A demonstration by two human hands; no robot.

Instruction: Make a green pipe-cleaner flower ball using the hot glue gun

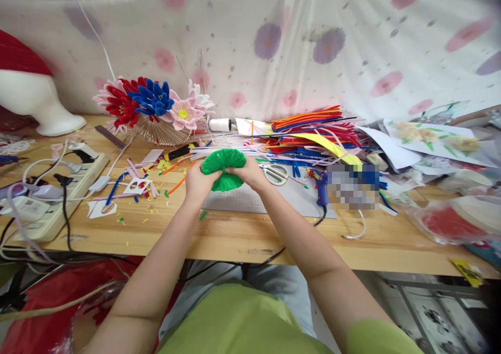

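Between my two hands is a round, green pleated disc (224,162), held a little above a grey mat (235,200) on the wooden table. My left hand (197,179) grips its left edge, thumb pressed on the face near the middle. On the opposite side, my right hand (250,172) pinches the right edge with its thumb pointing inward. The fingers behind the disc are hidden. Just right of my right hand lie white-handled scissors (275,174). A blue glue gun (321,188) rests farther right on the mat.
Bundles of coloured pipe cleaners (309,122) lie behind the mat. Fuzzy flowers (152,98) on a woven fan-shaped base stand back left. A power strip (58,203) with tangled cords sits at left, near a white foam head (35,98). Plastic-wrapped items (457,218) crowd the right.
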